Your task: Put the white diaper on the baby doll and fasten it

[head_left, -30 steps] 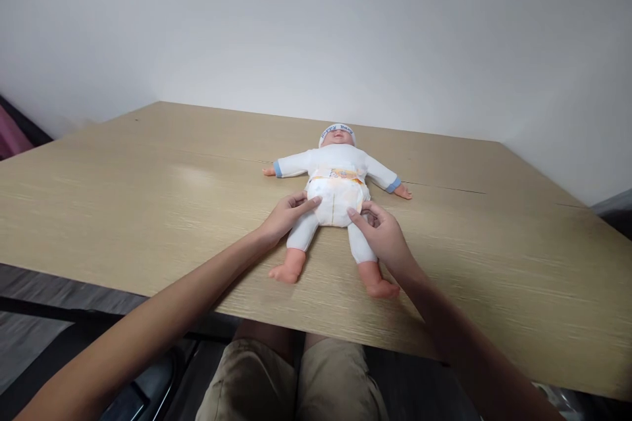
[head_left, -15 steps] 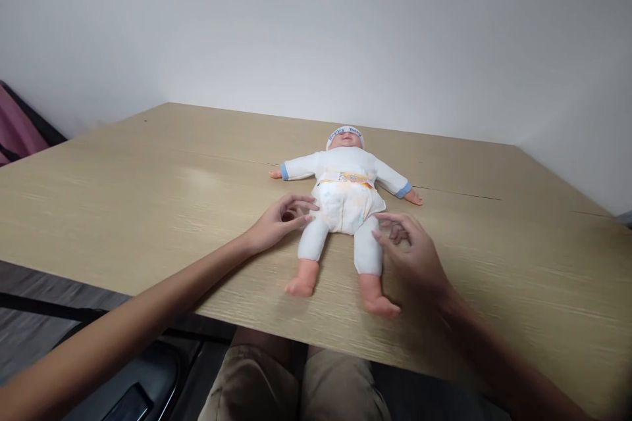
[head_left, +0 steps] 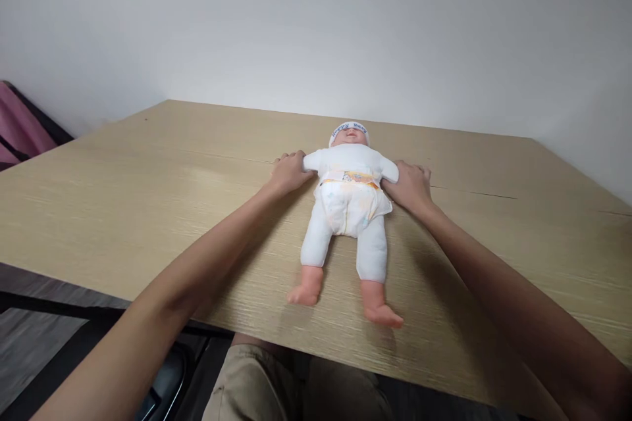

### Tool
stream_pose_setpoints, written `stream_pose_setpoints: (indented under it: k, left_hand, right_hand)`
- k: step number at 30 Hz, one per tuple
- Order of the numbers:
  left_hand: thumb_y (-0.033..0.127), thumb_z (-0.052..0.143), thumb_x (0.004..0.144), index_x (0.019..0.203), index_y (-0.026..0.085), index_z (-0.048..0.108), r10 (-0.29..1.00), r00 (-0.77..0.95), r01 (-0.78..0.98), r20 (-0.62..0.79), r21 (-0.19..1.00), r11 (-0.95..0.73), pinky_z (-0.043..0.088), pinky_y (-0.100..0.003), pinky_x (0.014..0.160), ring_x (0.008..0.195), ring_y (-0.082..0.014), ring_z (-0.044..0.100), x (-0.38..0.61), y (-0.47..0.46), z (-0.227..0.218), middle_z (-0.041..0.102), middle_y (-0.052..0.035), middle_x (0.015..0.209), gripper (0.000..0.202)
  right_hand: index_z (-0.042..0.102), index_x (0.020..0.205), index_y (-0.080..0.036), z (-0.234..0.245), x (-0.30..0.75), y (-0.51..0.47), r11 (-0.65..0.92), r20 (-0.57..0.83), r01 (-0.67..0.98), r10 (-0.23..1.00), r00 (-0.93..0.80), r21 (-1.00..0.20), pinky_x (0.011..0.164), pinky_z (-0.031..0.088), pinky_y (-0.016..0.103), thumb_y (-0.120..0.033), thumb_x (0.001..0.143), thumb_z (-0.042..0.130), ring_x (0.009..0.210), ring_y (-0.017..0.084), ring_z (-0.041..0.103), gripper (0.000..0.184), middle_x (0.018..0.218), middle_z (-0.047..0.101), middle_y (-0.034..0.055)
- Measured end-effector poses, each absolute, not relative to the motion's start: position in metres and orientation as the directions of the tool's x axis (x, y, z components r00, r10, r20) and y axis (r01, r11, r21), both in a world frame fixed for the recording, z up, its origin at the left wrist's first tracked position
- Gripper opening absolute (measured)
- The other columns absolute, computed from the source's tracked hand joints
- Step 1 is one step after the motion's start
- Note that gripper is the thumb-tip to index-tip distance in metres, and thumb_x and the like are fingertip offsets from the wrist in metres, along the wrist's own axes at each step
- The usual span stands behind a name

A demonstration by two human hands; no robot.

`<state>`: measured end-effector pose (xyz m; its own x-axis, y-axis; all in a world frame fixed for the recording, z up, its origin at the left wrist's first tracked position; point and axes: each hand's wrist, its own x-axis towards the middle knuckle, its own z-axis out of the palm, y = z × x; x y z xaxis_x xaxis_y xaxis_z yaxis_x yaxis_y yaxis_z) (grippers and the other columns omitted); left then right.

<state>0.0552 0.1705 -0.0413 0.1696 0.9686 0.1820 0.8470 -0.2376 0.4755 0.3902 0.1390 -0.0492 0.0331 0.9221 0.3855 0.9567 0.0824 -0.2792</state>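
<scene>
white cloth-bodied doll (head_left: 351, 156) on its back on a pale wooden table (head_left: 222, 151), feet toward the near edge, head toward a grey-white wall (head_left: 316, 33). wears a white cap (head_left: 349, 127) with blue lettering and a diaper (head_left: 345, 209) with a printed orange band at the waist. reaches out to it with both bare forearms, slanting inward from the lower corners, one along each side of the doll. grasps one sleeve with the left hand (head_left: 290, 172), back of the hand upward, fingers bent round the doll's forearm; grasps the opposite sleeve with the right hand (head_left: 409, 185), fingers likewise curled about the cloth. tightness of either grip impossible to tell, with the fingertips mostly hidden.

compared with half a second ago: now higher up, at the doll's arms; then beside its hips, fingers parted and loose near the diaper. now covers the doll's blue cuffs and small hands, both visible then. leaves the diaper around the hips as before, its side edge jutting out toward the right hand.
</scene>
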Motion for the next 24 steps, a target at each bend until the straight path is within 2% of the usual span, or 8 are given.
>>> stream_pose_setpoints:
  k: [6,9,12,14,16,20,21,24]
  left_hand:
    - [0.054,0.083,0.088,0.112,0.021,0.067,0.979,0.188,0.765,0.083,0.612,-0.199,0.041,-0.039,0.085,0.1,-0.042,0.068,0.045,0.104,-0.012,0.075,-0.0153,0.101,0.044]
    - [0.062,0.083,0.088,0.109,0.025,0.066,0.978,0.186,0.712,0.097,0.672,-0.202,0.041,-0.039,0.08,0.092,-0.0391,0.067,0.035,0.011,0.0,0.074,-0.0119,0.098,0.045]
    - [0.061,0.081,0.09,0.121,0.03,0.067,0.988,0.133,0.67,0.078,0.727,-0.148,0.044,-0.042,0.077,0.088,-0.0389,0.068,0.034,-0.11,-0.007,0.075,-0.0104,0.096,0.046]
    - [0.052,0.082,0.087,0.131,0.035,0.068,0.991,0.131,0.657,0.029,0.746,-0.109,0.049,-0.047,0.08,0.097,-0.0421,0.07,0.033,-0.191,-0.026,0.078,-0.0121,0.108,0.049]
    - [0.042,0.084,0.078,0.128,0.041,0.075,0.972,0.233,0.622,-0.034,0.773,-0.122,0.053,-0.051,0.081,0.098,-0.043,0.072,0.025,-0.264,-0.055,0.08,-0.0114,0.109,0.051]
    - [0.03,0.085,0.062,0.121,0.057,0.08,0.934,0.354,0.59,-0.045,0.786,-0.186,0.06,-0.052,0.075,0.094,-0.0434,0.078,-0.02,-0.369,-0.126,0.084,-0.006,0.103,0.065]
    - [0.03,0.085,0.062,0.125,0.058,0.08,0.932,0.362,0.598,-0.029,0.774,-0.209,0.062,-0.051,0.077,0.099,-0.0434,0.079,-0.034,-0.387,-0.141,0.085,-0.0054,0.109,0.069]
    - [0.038,0.08,0.08,0.147,0.04,0.069,0.932,0.347,0.677,-0.103,0.715,-0.173,0.066,-0.045,0.093,0.116,-0.0405,0.079,-0.066,-0.418,-0.167,0.083,-0.0095,0.131,0.069]
  right_hand:
    - [0.077,0.108,-0.018,-0.016,0.384,0.092,0.048,0.242,0.862,0.966,0.087,-0.504,0.088,0.045,0.044,-0.036,0.092,0.068,0.098,0.034,0.071,0.026,0.108,0.081,0.0186]
    - [0.08,0.114,-0.021,0.004,0.39,0.037,0.126,0.199,0.772,0.98,0.0,-0.623,0.086,0.05,0.047,-0.033,0.083,0.068,0.1,0.036,0.072,0.035,0.116,0.083,0.0168]
    - [0.081,0.115,-0.024,0.018,0.395,-0.031,0.195,0.165,0.718,0.98,-0.113,-0.668,0.085,0.055,0.048,-0.035,0.078,0.071,0.101,0.038,0.075,0.041,0.116,0.084,0.0136]
    - [0.081,0.111,-0.024,0.025,0.394,-0.081,0.235,0.142,0.69,0.971,-0.191,-0.685,0.083,0.056,0.047,-0.037,0.076,0.072,0.096,0.037,0.075,0.038,0.11,0.085,0.0133]
    - [0.08,0.109,-0.025,0.028,0.389,-0.131,0.255,0.108,0.675,0.962,-0.252,-0.693,0.081,0.057,0.045,-0.036,0.075,0.073,0.093,0.036,0.075,0.037,0.107,0.085,0.0112]
    - [0.079,0.119,-0.03,0.007,0.366,-0.213,0.404,0.063,0.647,0.874,-0.482,-0.647,0.097,0.057,0.045,-0.023,0.08,0.069,0.107,0.033,0.075,0.04,0.117,0.084,0.0065]
    - [0.078,0.12,-0.03,-0.007,0.357,-0.226,0.457,0.052,0.616,0.827,-0.559,-0.642,0.1,0.056,0.044,-0.02,0.083,0.068,0.108,0.031,0.074,0.04,0.117,0.083,0.0058]
    - [0.075,0.124,-0.026,-0.069,0.324,-0.248,0.492,0.052,0.562,0.781,-0.622,-0.664,0.108,0.051,0.045,-0.017,0.087,0.068,0.113,0.03,0.071,0.038,0.121,0.081,0.0079]
